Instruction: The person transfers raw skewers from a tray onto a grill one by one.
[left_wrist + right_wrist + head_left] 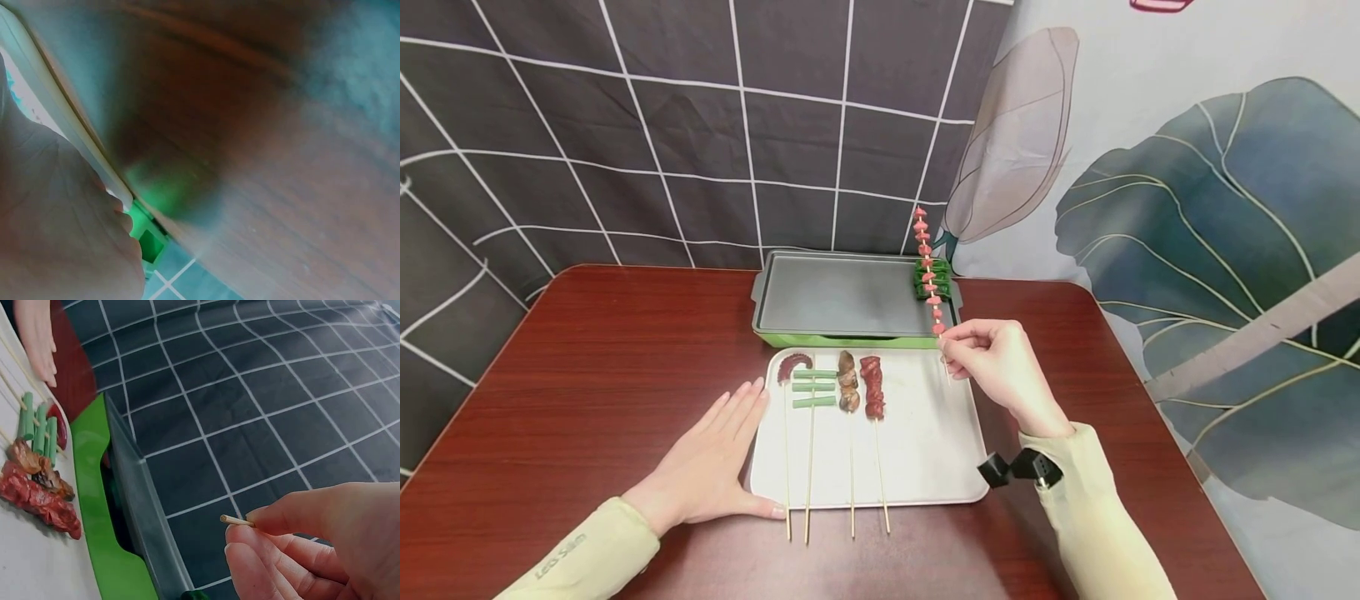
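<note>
My right hand [1003,367] pinches the stick end of a skewer [922,248] threaded with small pink-red pieces. The skewer points up and away over the right end of a grey griddle [842,292] with a green base. Behind it, green vegetable pieces [943,287] lie on the griddle. In the right wrist view only the stick's butt end [234,520] shows between thumb and fingers. My left hand [711,462] lies with straight fingers along the left edge of a white tray [925,458], its thumb by the lower left corner.
On the tray lie a dark red tentacle skewer [794,365], a green-stick skewer [814,387], a brown-piece skewer [848,383] and a red meat skewer [872,387], their sticks overhanging the near edge. A reddish-brown table [647,333] carries everything; a gridded cloth [685,125] hangs behind.
</note>
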A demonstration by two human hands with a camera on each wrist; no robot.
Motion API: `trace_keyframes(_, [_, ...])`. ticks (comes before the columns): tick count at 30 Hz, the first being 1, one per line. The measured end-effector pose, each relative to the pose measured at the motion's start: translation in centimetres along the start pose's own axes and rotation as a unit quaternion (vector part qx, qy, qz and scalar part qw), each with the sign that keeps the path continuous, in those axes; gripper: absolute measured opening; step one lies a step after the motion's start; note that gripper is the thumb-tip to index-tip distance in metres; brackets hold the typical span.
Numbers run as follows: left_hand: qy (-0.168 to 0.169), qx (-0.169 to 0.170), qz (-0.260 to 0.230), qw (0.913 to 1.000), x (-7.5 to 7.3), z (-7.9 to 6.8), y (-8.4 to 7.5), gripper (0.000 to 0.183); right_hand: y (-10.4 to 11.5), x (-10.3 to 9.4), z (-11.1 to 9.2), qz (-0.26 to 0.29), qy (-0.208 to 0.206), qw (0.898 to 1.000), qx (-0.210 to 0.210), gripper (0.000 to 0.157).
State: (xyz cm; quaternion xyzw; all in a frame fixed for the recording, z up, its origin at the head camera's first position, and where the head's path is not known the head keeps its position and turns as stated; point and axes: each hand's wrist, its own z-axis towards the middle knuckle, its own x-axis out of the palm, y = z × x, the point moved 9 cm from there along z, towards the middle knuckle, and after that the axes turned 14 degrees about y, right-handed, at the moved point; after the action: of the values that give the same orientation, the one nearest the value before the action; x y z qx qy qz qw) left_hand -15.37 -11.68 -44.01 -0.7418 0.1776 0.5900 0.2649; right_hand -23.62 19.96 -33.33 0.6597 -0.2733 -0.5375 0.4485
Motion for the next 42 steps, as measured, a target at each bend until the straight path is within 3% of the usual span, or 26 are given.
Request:
trace_keyframes(8, [0.001,0.000,0.000,1.0000,0.0,0.0,0.0,0.143,-1.5,0.9,1.7,0.010,0.014,0.999,0.030,0.013])
trace_keyframes(18, [-0.001,0.002,-0.002,1.0000,0.0,0.0,-0.1,0.142,-4.1,2.1,2.8,0.021,0.011,0.995,0.099,0.013])
trace_keyframes(35, [-0.001,0.000,0.000,1.0000,-0.2,0.0,-0.1,0.142,-4.6,2.2,3.9,-0.024,0.014,0.990,0.140,0.019])
trace_keyframes(42, [-0.004,0.003,0.003,1.0000,-0.2,0.0,-0.1,0.141,-4.1,2.2,4.1,-0.022,0.016,0.989,0.142,0.014])
